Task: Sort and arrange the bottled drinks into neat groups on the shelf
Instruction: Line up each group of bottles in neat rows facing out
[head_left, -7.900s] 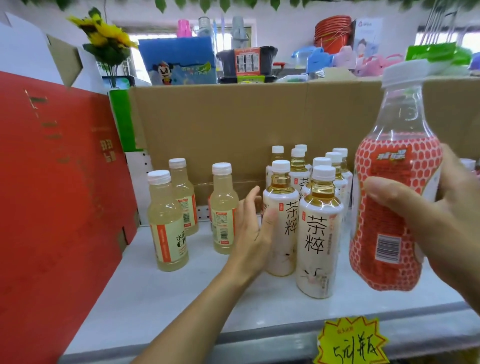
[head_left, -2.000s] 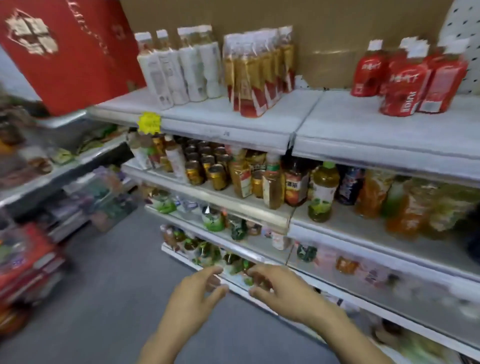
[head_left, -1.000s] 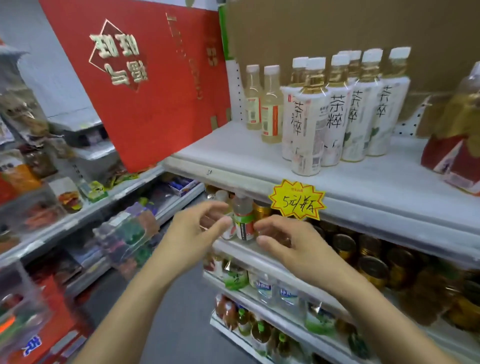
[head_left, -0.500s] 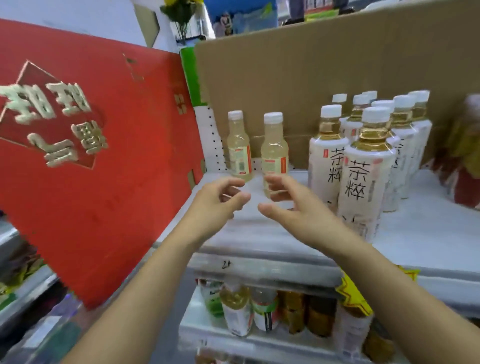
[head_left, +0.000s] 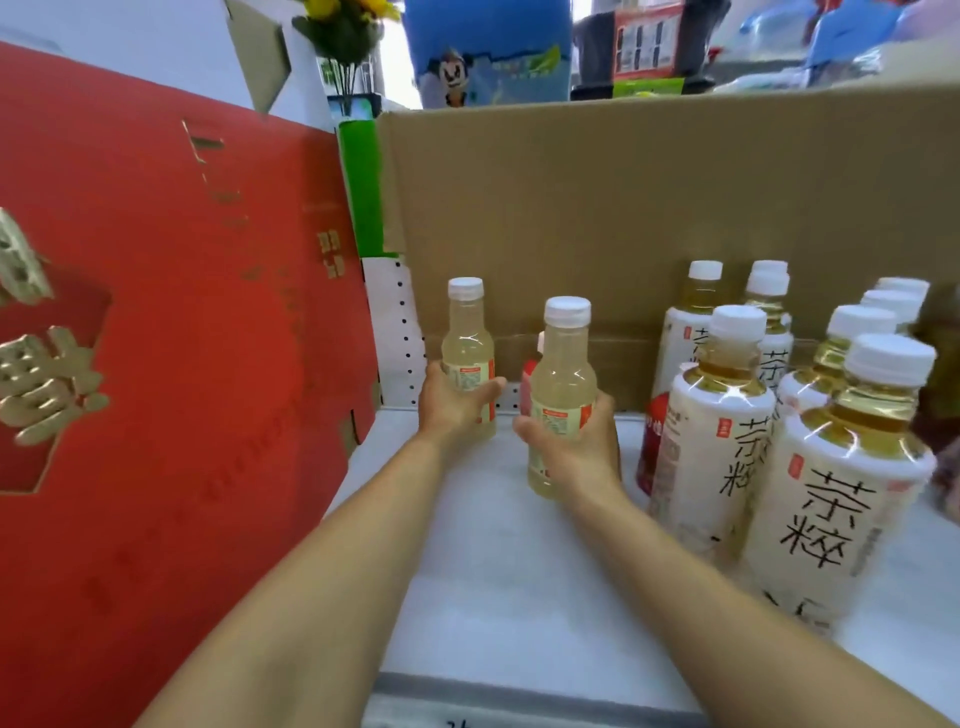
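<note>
Two pale yellow drink bottles with white caps stand at the back left of the white shelf (head_left: 498, 566). My left hand (head_left: 452, 405) grips the farther pale bottle (head_left: 466, 343) low around its label. My right hand (head_left: 576, 447) grips the nearer pale bottle (head_left: 563, 374) around its lower half. To the right stands a group of several white-labelled tea bottles (head_left: 841, 488) with black characters. A red-labelled bottle (head_left: 649, 441) is partly hidden behind my right hand and the tea bottles.
A big red cardboard panel (head_left: 156, 364) walls off the shelf's left side. A brown cardboard sheet (head_left: 649, 208) forms the back, with a white pegboard strip (head_left: 395, 332) at its left. Bare shelf surface lies in front of the pale bottles.
Both hands were empty and reaching half a second ago; now each grips one pale yellow bottle. The view has moved closer and higher onto the top shelf.
</note>
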